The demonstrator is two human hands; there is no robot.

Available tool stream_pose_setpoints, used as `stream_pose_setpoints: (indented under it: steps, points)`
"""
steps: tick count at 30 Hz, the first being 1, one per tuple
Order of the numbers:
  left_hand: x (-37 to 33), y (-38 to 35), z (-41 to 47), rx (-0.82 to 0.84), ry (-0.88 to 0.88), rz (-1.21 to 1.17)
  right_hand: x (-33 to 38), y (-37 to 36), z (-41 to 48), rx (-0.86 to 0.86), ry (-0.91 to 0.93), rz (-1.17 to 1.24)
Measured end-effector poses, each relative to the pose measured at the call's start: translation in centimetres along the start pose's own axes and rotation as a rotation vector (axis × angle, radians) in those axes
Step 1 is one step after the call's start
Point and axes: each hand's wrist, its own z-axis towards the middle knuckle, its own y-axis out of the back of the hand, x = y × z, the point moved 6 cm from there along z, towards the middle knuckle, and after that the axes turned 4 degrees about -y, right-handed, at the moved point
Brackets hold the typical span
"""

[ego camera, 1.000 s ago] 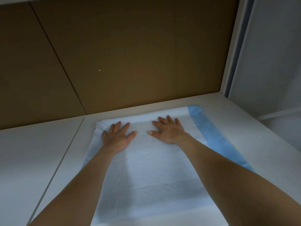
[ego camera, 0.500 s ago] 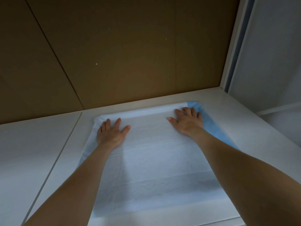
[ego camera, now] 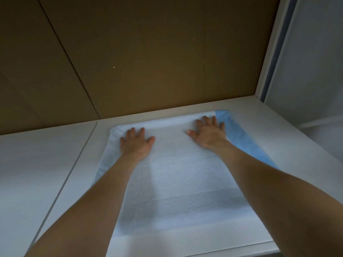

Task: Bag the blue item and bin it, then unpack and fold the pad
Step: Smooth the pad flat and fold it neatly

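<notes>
A white pad (ego camera: 178, 175) with a blue backing lies spread flat on the white table (ego camera: 46, 164). A blue strip (ego camera: 241, 140) of it shows along its right side. My left hand (ego camera: 136, 143) rests palm down on the pad near its far left corner, fingers spread. My right hand (ego camera: 207, 133) presses flat near the far right corner, its outer fingers touching the blue strip. Neither hand holds anything. My forearms cover part of the pad's sides.
A brown panelled wall (ego camera: 148, 62) rises right behind the table's far edge. A white frame and a pale partition (ego camera: 306, 71) stand at the right. A seam (ego camera: 74, 164) runs through the tabletop left of the pad.
Both hands have slid apart over the pad, the left toward the far left corner and the right out to the blue strip. The view has shifted slightly.
</notes>
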Motion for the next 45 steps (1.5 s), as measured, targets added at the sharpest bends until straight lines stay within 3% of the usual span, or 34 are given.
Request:
stream_pose_setpoints:
  steps: [4,9,16,20,27,35,45]
  points:
    - [-1.5,-0.5,-0.1,0.045,-0.09,-0.028,2.2,-0.7,-0.7,0.067,0.149,-0.01]
    - [2.0,-0.6,0.6,0.029,-0.034,-0.02,-1.0,-0.7,0.0,0.037,-0.012,-0.019]
    - [2.4,-0.9,1.2,0.049,-0.071,-0.036,-1.4,-0.9,0.4,0.049,-0.047,-0.032]
    - [2.7,-0.5,0.6,0.047,-0.007,-0.015,-0.9,-0.3,0.2,0.088,-0.079,-0.038]
    - [-3.9,-1.0,-0.9,0.059,-0.223,0.031,4.5,-1.5,-1.3,0.101,0.176,-0.069]
    - [2.1,-0.6,-1.2,0.079,-0.027,-0.008,0.2,-0.5,-1.6,0.089,0.02,-0.048]
    - [2.1,-1.0,-1.2,0.088,-0.02,0.009,-2.5,-1.0,-1.4,0.077,-0.041,-0.05]
